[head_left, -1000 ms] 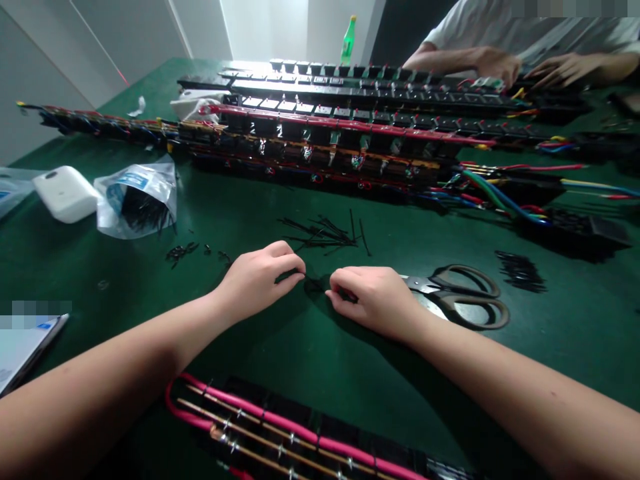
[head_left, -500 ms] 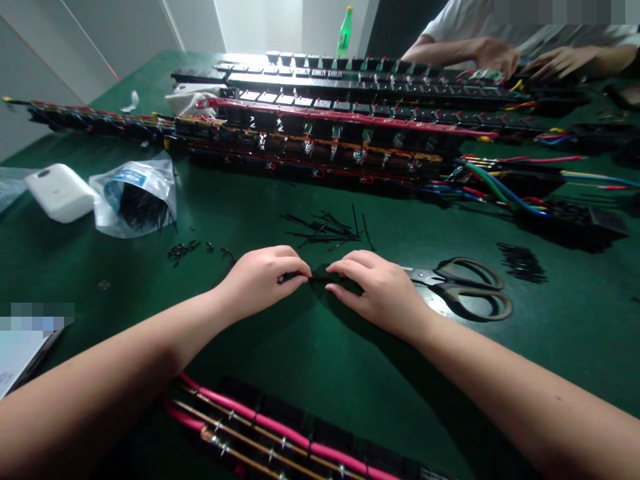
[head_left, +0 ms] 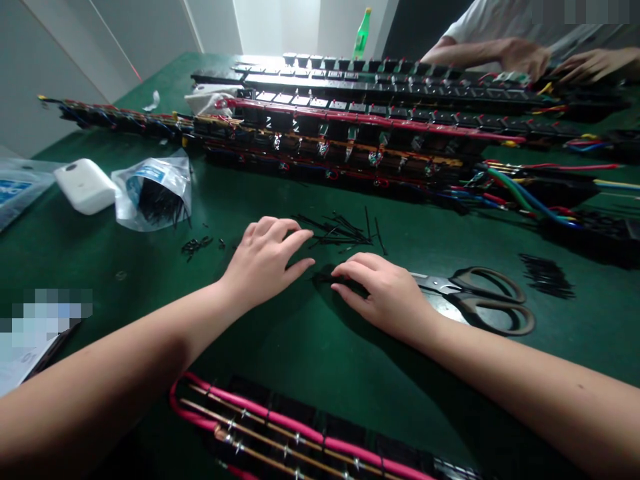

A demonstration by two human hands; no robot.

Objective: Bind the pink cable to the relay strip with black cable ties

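- Green table [head_left: 280, 350] lies under both hands; well beyond them, long black assemblies [head_left: 330, 143] stretch across it.
- Green bottle [head_left: 362, 37]: past the assemblies, far beyond the right hand. Right of it are another person's hands [head_left: 525, 59].
- Left hand [head_left: 263, 260]: palm down, thumb and fingers spread apart, nothing visible between their tips.
- Ties [head_left: 350, 235]: thin, black, loosely crossed, just beside the left hand's fingertips and mostly to their right.
- Right hand [head_left: 383, 290]: apart from the left, thumb and fingers curled in around a dark strip [head_left: 325, 277]; I cannot tell whether they pinch it.
- Strip: pokes out of the right hand's fingertips toward the left hand.
- Scissors [head_left: 453, 291]: just right of the right hand, blades partly hidden by it, handles pointing away.
- Black pieces [head_left: 547, 275]: further right of that hand, past the scissors, in a row.
- Bits [head_left: 195, 247]: small, dark, left of the left hand.
- Clear bag [head_left: 127, 213]: beyond the bits, dark strands inside; white box [head_left: 86, 187] left of it.
- Pink cable [head_left: 300, 427]: nearer the body than both hands, between the forearms.
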